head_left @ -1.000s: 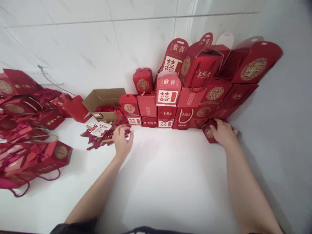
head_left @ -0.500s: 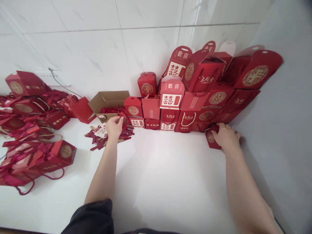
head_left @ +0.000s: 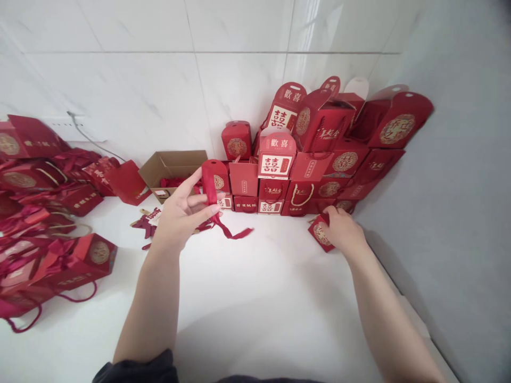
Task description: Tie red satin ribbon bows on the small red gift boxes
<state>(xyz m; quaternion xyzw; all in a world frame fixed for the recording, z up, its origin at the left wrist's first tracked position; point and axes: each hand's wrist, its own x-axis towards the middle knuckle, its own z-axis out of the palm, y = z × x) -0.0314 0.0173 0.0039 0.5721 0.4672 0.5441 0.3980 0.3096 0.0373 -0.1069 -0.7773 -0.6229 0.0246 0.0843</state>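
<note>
A dark red ribbon (head_left: pixel 232 234) hangs from my left hand (head_left: pixel 181 210), its loose end trailing over the white table (head_left: pixel 247 287). The fingers of this hand are closed on the ribbon, in front of the cardboard box. My right hand (head_left: pixel 344 230) grips a small red box (head_left: pixel 320 234) with a gold round emblem, at the right foot of the stack of red gift boxes (head_left: pixel 275 189). The far side of that small box is hidden by my fingers.
An open cardboard box (head_left: pixel 171 159) with red ribbons inside stands near the tiled wall. Red cut-out pieces (head_left: pixel 144 226) lie before it. Ribboned gift boxes (head_left: pixel 85 260) crowd the left side. A grey wall (head_left: pixel 451 213) bounds the right.
My left hand has come away from the cardboard box, bringing a ribbon up and nearer. My right hand has moved left with the small red box, which is now turned at an angle.
</note>
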